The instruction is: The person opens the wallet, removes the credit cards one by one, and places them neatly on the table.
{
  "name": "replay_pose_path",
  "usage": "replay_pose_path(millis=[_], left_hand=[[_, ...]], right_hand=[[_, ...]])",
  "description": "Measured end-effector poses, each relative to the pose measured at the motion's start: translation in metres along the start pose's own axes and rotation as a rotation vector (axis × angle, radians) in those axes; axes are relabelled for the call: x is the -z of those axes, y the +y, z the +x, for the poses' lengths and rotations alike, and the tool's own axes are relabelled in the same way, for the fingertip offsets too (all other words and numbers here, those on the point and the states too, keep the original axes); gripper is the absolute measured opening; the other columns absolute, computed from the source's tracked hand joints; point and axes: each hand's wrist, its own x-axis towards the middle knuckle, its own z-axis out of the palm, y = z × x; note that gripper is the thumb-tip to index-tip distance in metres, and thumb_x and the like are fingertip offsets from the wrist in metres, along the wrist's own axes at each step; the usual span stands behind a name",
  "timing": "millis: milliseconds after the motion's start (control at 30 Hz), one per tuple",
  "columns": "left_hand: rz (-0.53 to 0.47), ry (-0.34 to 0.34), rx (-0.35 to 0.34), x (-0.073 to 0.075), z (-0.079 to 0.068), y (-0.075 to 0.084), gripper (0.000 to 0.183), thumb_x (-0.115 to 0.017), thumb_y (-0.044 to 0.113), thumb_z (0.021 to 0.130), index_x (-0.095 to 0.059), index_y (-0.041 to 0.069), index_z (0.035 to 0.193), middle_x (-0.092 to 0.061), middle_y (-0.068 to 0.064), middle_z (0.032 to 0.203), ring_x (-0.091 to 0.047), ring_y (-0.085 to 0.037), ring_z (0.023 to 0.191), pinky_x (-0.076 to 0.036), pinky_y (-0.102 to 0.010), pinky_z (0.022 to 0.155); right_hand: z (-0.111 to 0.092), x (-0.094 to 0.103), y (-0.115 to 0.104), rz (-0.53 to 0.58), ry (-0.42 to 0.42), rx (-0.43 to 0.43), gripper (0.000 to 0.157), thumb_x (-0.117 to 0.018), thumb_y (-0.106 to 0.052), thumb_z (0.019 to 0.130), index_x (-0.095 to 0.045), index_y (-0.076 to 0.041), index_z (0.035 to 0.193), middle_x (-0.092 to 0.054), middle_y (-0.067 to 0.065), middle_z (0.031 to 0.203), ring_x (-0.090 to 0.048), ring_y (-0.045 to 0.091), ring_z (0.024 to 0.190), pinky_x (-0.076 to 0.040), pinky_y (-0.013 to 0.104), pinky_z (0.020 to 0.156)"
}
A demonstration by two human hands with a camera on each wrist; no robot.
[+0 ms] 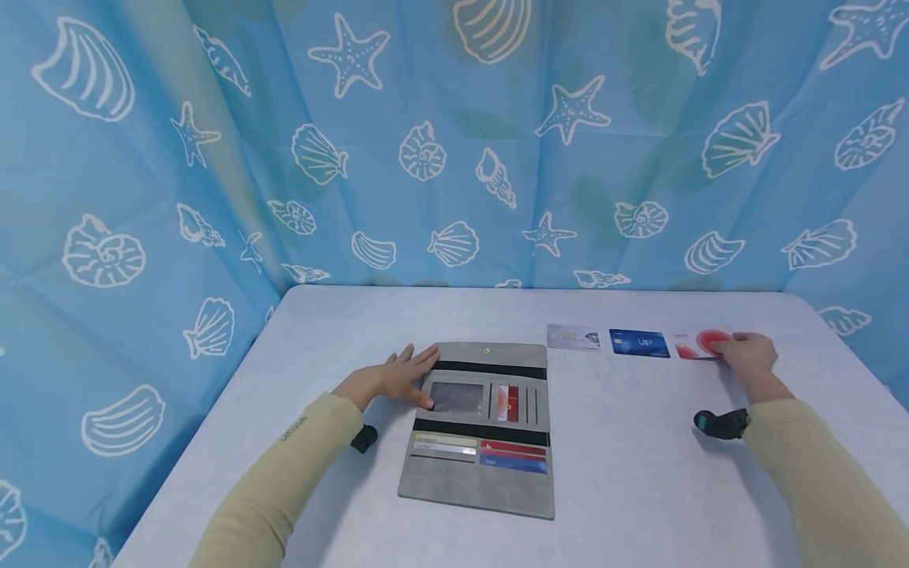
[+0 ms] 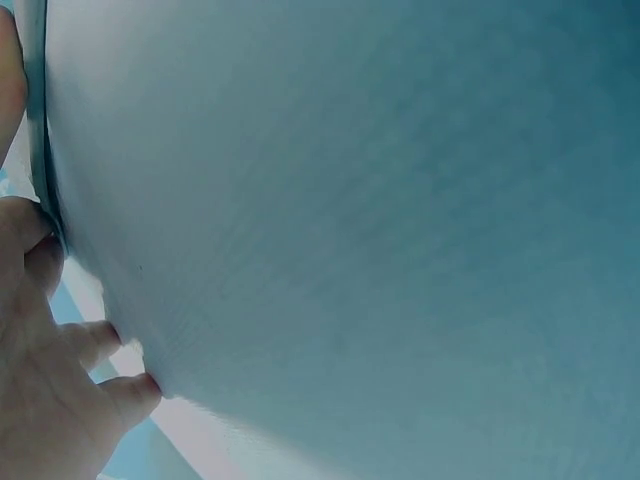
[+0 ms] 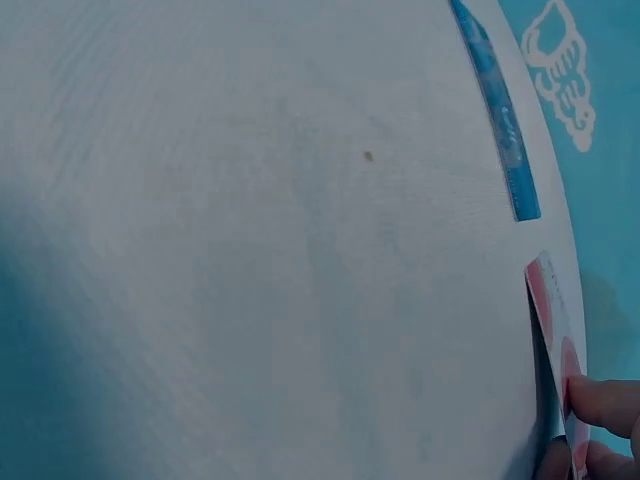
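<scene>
A grey wallet point(image 1: 477, 493) lies unfolded on the table, with several cards in its slots and a clear window in its middle panel. My left hand point(image 1: 398, 380) rests at the wallet's left edge, fingers spread and thumb over the window's corner; the left wrist view shows fingertips point(image 2: 140, 395) on the tabletop. At the right, my right hand point(image 1: 751, 359) pinches the right end of a white card with red circles point(image 1: 699, 344). In the right wrist view that card point(image 3: 550, 300) tilts, with a shadow under one edge, between thumb and fingers.
A blue VIP card point(image 1: 639, 343) lies just left of the pinched card, and a silver-grey card point(image 1: 572, 338) farther left, near the wallet's top right corner. The white-covered table point(image 1: 618, 457) ends at a blue curtain point(image 1: 398, 197) with shells and starfish.
</scene>
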Motion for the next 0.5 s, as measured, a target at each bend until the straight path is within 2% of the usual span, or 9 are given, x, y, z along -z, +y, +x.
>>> replay_pose_path(millis=[300, 500], left_hand=[[-0.001, 0.002, 0.008, 0.000, 0.001, 0.000, 0.095, -0.063, 0.047, 0.080, -0.005, 0.018, 0.149, 0.004, 0.002, 0.155, 0.011, -0.032, 0.140, 0.004, -0.051, 0.111], [0.003, 0.002, 0.002, -0.001, 0.001, -0.002, 0.095, -0.063, 0.048, 0.080, -0.005, 0.018, 0.149, 0.004, 0.002, 0.155, 0.011, -0.032, 0.140, 0.004, -0.051, 0.111]], right_hand=[[-0.010, -0.004, -0.004, -0.138, 0.000, 0.019, 0.068, -0.048, -0.028, 0.093, -0.018, 0.012, 0.138, -0.024, 0.034, 0.139, -0.027, 0.046, 0.121, -0.031, 0.054, 0.102], [-0.019, -0.006, -0.006, -0.290, 0.006, 0.043, 0.067, -0.049, -0.031, 0.092, -0.024, 0.017, 0.132, -0.028, 0.037, 0.126, -0.027, 0.048, 0.112, -0.038, 0.053, 0.090]])
